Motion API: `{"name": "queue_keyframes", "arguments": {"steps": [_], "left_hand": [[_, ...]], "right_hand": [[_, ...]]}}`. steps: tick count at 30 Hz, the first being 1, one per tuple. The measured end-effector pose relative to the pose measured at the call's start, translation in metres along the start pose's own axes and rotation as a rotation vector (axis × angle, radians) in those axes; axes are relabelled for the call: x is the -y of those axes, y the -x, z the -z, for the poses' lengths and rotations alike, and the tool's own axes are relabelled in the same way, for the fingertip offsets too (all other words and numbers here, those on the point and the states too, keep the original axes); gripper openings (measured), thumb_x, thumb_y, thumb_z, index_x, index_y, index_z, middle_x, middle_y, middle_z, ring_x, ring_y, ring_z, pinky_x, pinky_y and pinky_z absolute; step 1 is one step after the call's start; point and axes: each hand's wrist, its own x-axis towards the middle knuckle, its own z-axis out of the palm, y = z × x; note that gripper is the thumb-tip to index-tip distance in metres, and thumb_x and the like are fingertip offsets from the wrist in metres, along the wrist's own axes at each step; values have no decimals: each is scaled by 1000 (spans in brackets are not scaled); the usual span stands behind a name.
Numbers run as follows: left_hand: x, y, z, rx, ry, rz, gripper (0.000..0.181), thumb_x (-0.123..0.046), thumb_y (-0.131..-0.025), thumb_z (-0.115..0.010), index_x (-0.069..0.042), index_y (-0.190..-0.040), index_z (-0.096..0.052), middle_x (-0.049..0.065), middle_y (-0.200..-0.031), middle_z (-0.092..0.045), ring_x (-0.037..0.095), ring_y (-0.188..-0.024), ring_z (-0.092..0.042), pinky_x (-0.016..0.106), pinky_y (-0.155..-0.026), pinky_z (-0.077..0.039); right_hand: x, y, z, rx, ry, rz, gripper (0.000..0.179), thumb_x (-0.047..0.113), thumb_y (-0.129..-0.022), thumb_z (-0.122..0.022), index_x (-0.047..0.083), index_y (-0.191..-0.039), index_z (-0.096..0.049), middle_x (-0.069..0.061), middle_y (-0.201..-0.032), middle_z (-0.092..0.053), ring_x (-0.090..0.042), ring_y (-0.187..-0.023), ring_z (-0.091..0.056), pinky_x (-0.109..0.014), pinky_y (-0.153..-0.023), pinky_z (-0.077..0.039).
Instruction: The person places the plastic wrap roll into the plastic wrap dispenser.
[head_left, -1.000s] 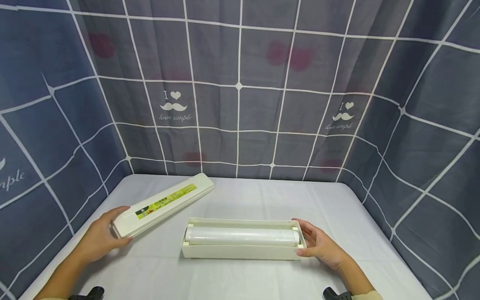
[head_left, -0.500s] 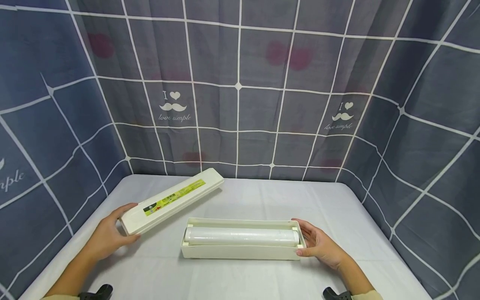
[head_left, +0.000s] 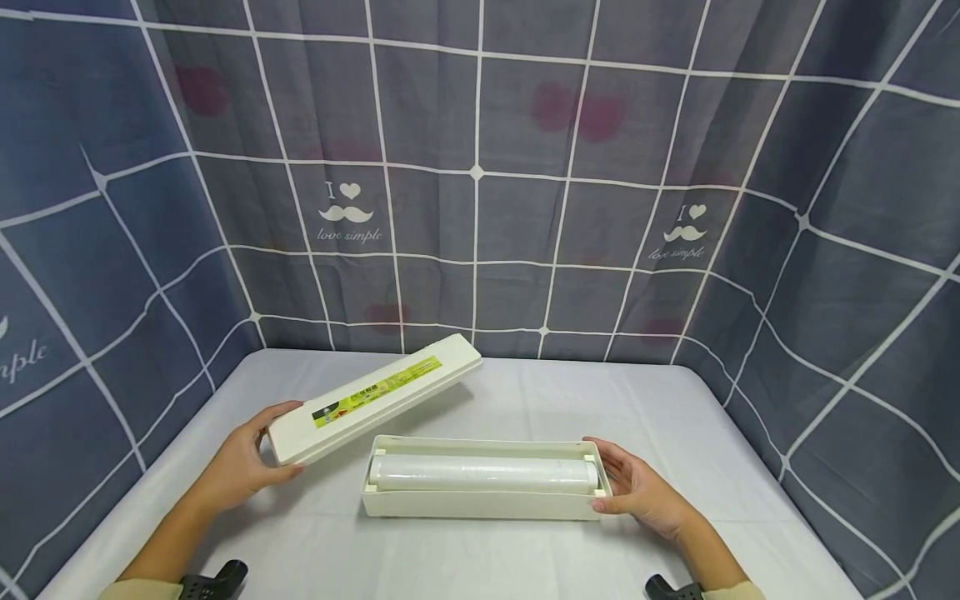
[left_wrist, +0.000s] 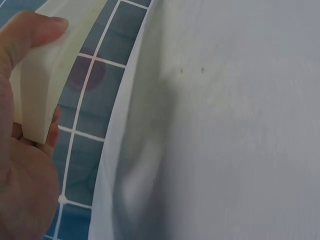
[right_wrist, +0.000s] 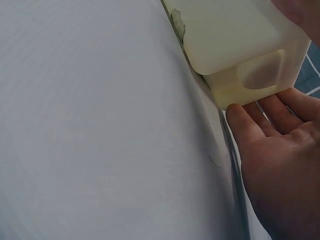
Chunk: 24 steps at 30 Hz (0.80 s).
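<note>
1. Lid (head_left: 375,408): one, left of centre in the frame, slanted up to the right; a yellow-green label (head_left: 377,392) is borne on top, its characters too small to be read surely.
2. Curtain (head_left: 517,208): "I", a heart, a moustache and "love simple" are printed twice on the back panel, left and right of centre; a cut-off "mple" is seen at the left edge.
3. Box (head_left: 480,505): one, lidless, lower centre; one white roll (head_left: 483,473) is held lengthwise inside. A rounded recess (right_wrist: 262,72) is shown in its end in the right wrist view.
4. Left hand (head_left: 243,462): the lid's near-left end is pinched between thumb and fingers.
5. Right hand (head_left: 637,492): the box's right end is gripped, thumb at the front corner; that end is partly covered by it.
6. White table (head_left: 675,417): the box is rested on it; a shadow is cast below the lid. Contact there cannot be told.
7. Black devices: two, one worn at each wrist, bottom edge, beside beige sleeves.
</note>
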Motion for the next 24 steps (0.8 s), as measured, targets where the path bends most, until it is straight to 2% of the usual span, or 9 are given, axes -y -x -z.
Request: {"name": "queue_keyframes", "arguments": {"steps": [5,8,15,21,24], "left_hand": [[-3,-4,-5,17,72,-28,91,-3,-66,-94,-7,-146,-52,-13,-134,-57,-9,-114,-48,1,-95,-32],[-7,-7,-8,34,130,-40,90,1,-67,-92,-6,-147,-51,-19,-134,-56,-7,-113,-51,3,-94,-36],[-19,-17,-15,72,245,-85,90,7,-67,-89,-3,-147,-49,-5,-139,-57,-4,-117,-52,3,-99,-36],[-27,-22,-20,142,318,-115,89,7,-69,-88,-3,-148,-49,-6,-142,-57,-1,-118,-53,7,-97,-41],[-30,-23,-23,181,345,-131,88,7,-70,-87,-3,-149,-48,-2,-144,-56,0,-121,-53,8,-99,-41]], "right_hand": [[-1,0,0,4,1,2,102,-6,-81,-79,-12,-158,-11,-35,-162,-22,-1,-136,-49,-21,-106,-51],[-1,0,0,1,-1,0,102,-6,-81,-79,-12,-158,-12,-34,-162,-23,-1,-137,-49,-21,-106,-50],[-1,0,1,-2,0,-7,102,-6,-81,-79,-11,-159,-12,-35,-162,-22,-1,-137,-49,-21,-107,-50],[-1,0,1,-16,15,-22,102,-4,-81,-80,-9,-159,-15,-34,-162,-22,1,-136,-48,-19,-107,-49],[-1,0,1,-21,19,-24,101,-4,-81,-80,-9,-159,-16,-34,-162,-22,2,-136,-48,-19,-106,-50]]}}
